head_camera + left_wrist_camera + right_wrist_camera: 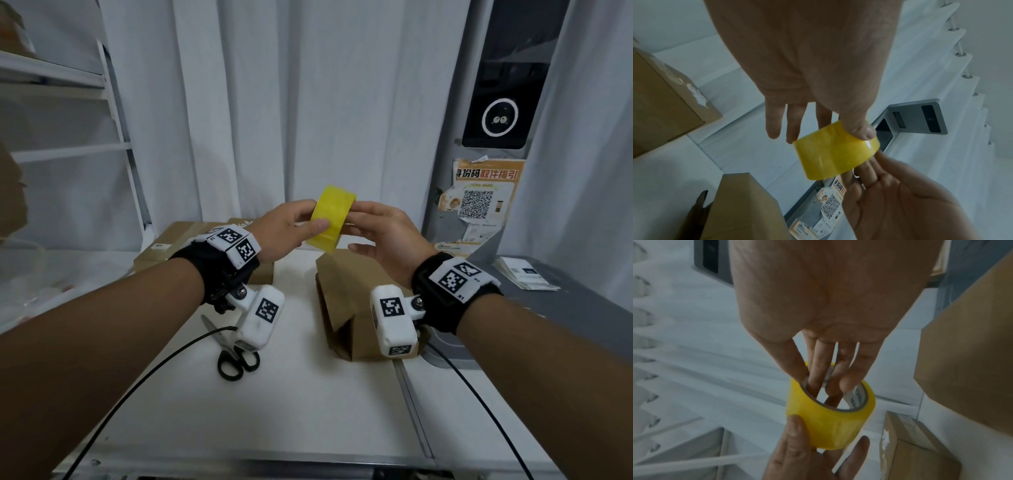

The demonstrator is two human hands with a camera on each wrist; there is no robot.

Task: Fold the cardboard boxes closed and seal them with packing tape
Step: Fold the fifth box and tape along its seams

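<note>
A yellow roll of packing tape (330,219) is held in the air between both hands, above the table. My left hand (301,219) grips its outer side, thumb pressed on the yellow band (836,152). My right hand (363,226) holds the other end, with fingers (818,374) pushed into the roll's cardboard core (857,395). Just below the hands stands a small brown cardboard box (346,308), also seen in the wrist views (748,207) (970,361). Neither hand touches the box.
A flatter cardboard box (185,246) lies at the back left of the white table (308,404). Black-handled scissors (233,353) lie under my left wrist. A grey kiosk with a QR poster (476,205) stands at the right, white curtains behind, shelves at the left.
</note>
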